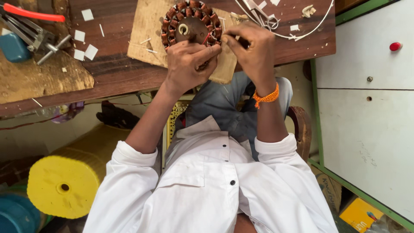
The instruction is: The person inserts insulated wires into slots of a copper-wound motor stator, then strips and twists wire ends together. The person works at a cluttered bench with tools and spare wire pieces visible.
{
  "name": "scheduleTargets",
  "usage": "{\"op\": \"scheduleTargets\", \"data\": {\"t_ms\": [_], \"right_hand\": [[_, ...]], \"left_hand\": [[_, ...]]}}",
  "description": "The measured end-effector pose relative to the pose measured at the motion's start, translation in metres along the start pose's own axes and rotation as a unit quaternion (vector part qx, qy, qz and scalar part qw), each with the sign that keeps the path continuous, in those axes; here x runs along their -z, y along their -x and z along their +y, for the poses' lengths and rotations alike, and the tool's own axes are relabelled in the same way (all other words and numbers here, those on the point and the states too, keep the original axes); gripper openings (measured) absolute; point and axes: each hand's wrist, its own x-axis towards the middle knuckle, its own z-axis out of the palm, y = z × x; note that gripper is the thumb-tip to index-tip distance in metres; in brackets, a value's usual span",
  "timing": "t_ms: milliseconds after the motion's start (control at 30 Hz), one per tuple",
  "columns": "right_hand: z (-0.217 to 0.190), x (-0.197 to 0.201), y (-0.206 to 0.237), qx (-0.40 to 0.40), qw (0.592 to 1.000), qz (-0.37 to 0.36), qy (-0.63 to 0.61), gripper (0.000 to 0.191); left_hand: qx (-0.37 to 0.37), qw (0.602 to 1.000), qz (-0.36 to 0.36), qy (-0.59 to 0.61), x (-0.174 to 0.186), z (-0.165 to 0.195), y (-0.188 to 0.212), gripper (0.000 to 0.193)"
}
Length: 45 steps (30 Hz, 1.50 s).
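Note:
A round motor stator [190, 21] with copper-wound coils lies on a piece of cardboard [146, 32] on the wooden table [116, 73]. My left hand [187, 60] grips the stator's near edge with the fingers curled over it. At the stator's right rim, my right hand [254, 49] has its fingers pinched together on something small and dark that I cannot make out. An orange thread band [266, 97] circles my right wrist.
A metal tool with a red handle [34, 26] and a blue block [13, 46] lie at the table's left. White paper scraps [84, 47] and white wire [310, 30] are scattered about. A yellow spool [64, 183] stands below left. A white cabinet [366, 108] is right.

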Motion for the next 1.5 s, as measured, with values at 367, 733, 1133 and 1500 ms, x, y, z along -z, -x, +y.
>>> {"op": "scheduleTargets", "data": {"t_ms": [367,733,1133,1500], "right_hand": [[0.005,-0.008,0.014,-0.087,0.994,0.008,-0.061,0.008],[-0.004,-0.002,0.020,0.003,1.000,0.012,0.013,0.011],[-0.008,0.000,0.028,-0.018,1.000,-0.006,-0.021,0.013],[-0.008,0.003,0.028,0.024,0.998,-0.034,-0.037,0.010]], "left_hand": [[0.038,0.998,0.031,0.030,0.000,0.005,-0.006,0.017],[-0.015,0.999,0.024,-0.015,0.003,0.009,-0.006,0.021],[-0.007,1.000,0.029,0.010,-0.002,0.003,-0.001,0.022],[-0.001,0.999,0.032,0.022,0.001,0.007,-0.003,0.022]]}}
